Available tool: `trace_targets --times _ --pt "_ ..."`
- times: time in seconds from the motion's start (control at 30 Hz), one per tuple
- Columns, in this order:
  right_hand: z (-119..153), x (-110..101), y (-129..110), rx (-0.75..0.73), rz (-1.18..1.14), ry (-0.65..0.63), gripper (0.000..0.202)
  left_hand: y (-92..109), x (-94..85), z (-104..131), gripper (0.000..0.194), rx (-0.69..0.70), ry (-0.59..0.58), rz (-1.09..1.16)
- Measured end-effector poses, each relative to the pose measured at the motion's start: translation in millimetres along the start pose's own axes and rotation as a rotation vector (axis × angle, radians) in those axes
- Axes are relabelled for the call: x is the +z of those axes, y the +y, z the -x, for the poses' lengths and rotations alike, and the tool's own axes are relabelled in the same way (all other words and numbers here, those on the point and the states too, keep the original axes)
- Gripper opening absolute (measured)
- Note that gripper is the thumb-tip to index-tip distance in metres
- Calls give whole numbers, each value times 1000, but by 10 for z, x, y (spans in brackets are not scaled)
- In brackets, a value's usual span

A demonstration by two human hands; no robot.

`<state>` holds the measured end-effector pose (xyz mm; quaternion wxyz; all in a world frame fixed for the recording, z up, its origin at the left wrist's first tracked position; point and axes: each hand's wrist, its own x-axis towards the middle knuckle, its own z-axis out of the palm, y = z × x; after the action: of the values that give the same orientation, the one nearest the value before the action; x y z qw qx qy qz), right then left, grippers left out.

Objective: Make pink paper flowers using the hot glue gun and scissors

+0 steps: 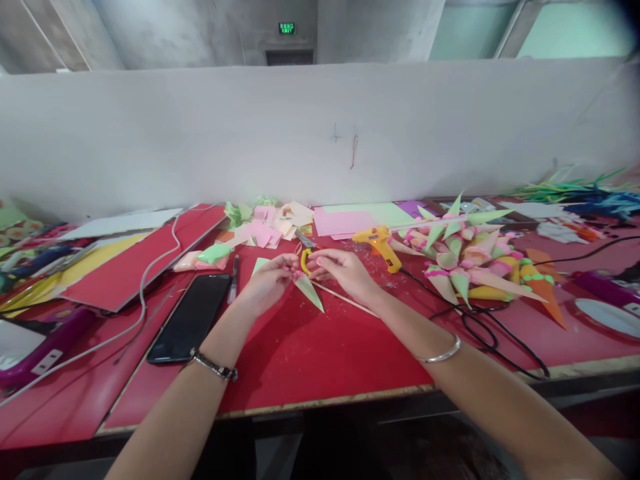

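My left hand (270, 283) is closed in a pinch on a pointed pale green paper piece (310, 294) with a bit of pink at its near end. More green paper shows behind the fingers. Close beside it, my right hand (350, 272) has its fingertips pressed together near the pink bit; what they hold, if anything, is too small to make out. Scissors with a yellow handle (305, 261) lie just beyond and between both hands. A thin pale strip (345, 300) runs from under the hands toward my right forearm.
A yellow glue gun (379, 245) with a black cord lies to the right, before a heap of paper cone flowers (465, 257). Coloured paper pieces (265, 227) lie at the back. A black phone (193, 319) and a red board (150, 257) are on the left.
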<state>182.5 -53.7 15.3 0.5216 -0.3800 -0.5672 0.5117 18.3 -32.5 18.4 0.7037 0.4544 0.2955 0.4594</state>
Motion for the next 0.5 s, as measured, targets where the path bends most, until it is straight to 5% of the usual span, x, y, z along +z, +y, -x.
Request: trace_targets --times 0.1,0.3,0.5 --pt "6 -13 1 16 18 -26 29 6 12 10 29 -12 -3 7" --pt "-8 -11 10 -111 56 15 16 21 40 27 27 -9 15 -2" --pt "7 -14 -5 0 56 -16 28 23 40 33 26 -26 31 6"
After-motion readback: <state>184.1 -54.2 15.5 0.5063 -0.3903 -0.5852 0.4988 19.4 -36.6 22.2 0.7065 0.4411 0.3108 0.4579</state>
